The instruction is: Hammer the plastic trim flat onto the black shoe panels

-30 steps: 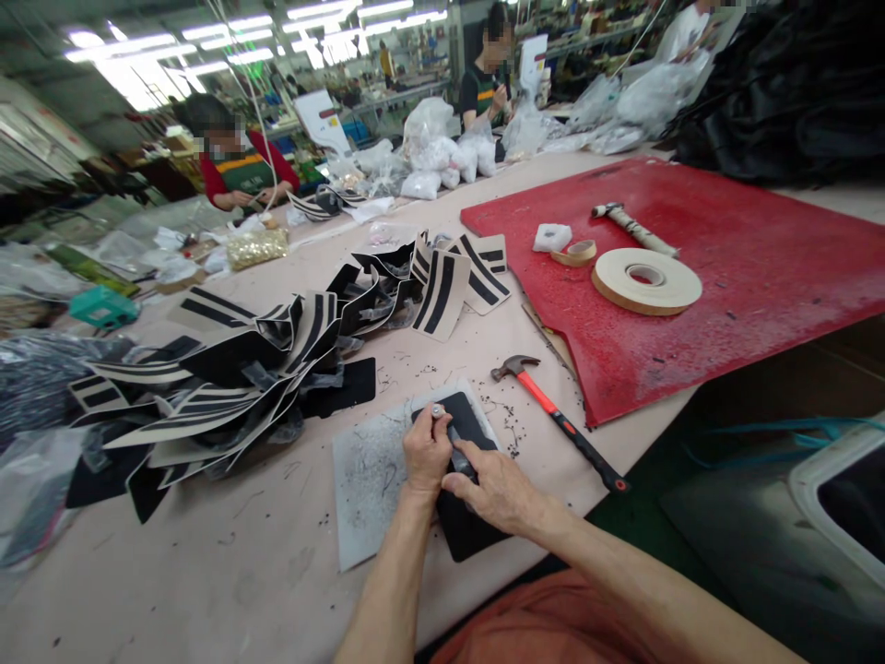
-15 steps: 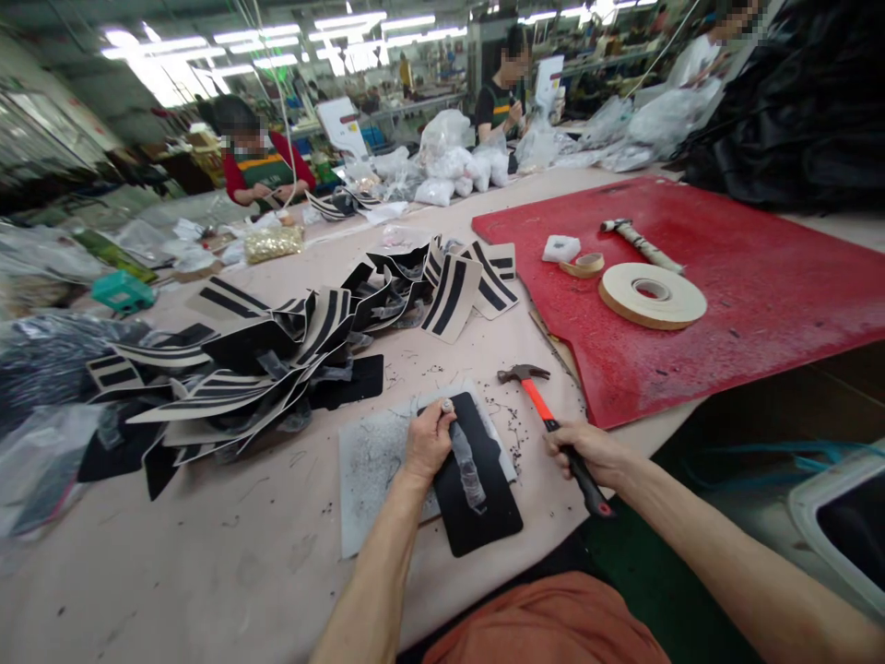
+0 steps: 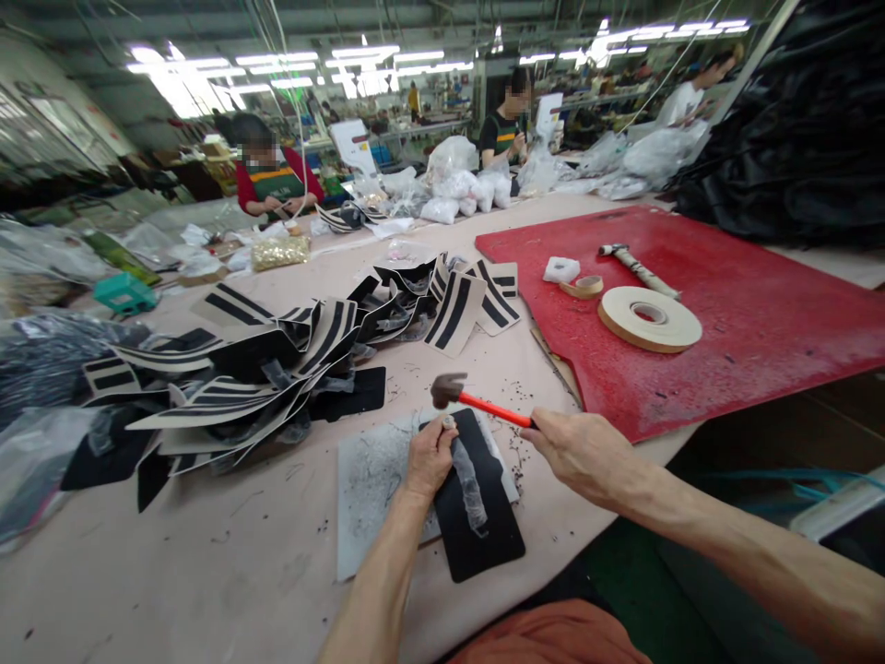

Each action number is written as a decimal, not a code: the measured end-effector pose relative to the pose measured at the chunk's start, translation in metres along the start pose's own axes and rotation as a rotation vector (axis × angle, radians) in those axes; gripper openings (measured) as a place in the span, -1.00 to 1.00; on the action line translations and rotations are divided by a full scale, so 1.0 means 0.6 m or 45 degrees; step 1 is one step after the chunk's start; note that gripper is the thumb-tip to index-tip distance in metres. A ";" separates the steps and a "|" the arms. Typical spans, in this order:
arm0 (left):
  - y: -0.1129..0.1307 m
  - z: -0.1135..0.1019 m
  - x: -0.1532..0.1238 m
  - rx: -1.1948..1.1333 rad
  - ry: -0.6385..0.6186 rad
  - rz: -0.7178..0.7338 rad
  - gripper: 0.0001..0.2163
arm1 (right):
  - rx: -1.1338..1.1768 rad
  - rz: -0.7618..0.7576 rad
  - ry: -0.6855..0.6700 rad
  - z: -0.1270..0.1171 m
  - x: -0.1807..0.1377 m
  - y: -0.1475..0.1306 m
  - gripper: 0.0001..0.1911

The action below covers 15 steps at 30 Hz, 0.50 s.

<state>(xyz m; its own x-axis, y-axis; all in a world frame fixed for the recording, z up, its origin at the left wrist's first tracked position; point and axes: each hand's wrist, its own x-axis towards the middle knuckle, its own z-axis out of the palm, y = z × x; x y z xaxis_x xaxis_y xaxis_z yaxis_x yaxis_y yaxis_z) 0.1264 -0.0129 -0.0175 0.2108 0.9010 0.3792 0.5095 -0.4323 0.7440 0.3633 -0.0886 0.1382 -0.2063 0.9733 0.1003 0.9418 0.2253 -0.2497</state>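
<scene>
My right hand (image 3: 571, 452) is wrapped round the orange handle of a claw hammer (image 3: 494, 408). The hammer's dark head hangs above and just beside my left hand (image 3: 429, 452). Closed fingers of that hand hold a punch (image 3: 449, 421) upright; only its round metal top shows. Under it lies a black panel (image 3: 484, 526) with rounded corners and a plastic-wrapped strip (image 3: 470, 484) along its middle. The panel rests partly on a pale board (image 3: 359, 489) strewn with dark bits. The punch's lower end is hidden by my fingers.
Left of the board is a heap of black panels with striped cream backs (image 3: 277, 369). A red sheet (image 3: 747, 332) to the right bears a tape roll (image 3: 650, 318), a second hammer (image 3: 640, 270) and a white block (image 3: 561, 269). Other people sit across the table.
My right hand has raised the hammer and swung its head leftward, from beside the panel to above the punch. My left hand stays on the punch. The view has tilted slightly up.
</scene>
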 end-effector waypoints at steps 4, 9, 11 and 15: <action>-0.001 0.000 -0.001 -0.042 0.003 0.019 -0.86 | 0.249 0.154 0.598 -0.028 0.011 -0.017 -0.63; -0.002 0.001 -0.002 -0.014 -0.004 0.001 -0.87 | 0.051 0.001 0.074 0.044 -0.023 -0.006 -0.63; -0.001 0.000 -0.002 -0.006 -0.020 -0.013 -0.87 | -0.026 0.029 -0.192 0.065 -0.033 0.009 -0.67; 0.006 -0.003 -0.001 -0.057 -0.030 -0.017 -0.86 | 0.039 0.266 -0.287 0.092 -0.039 0.054 -0.68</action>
<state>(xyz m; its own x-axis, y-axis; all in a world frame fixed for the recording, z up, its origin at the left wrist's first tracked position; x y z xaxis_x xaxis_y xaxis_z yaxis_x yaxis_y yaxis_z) 0.1263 -0.0149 -0.0141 0.2241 0.9072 0.3561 0.4746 -0.4207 0.7732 0.3842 -0.1019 0.0744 -0.0657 0.9830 -0.1715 0.9622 0.0168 -0.2719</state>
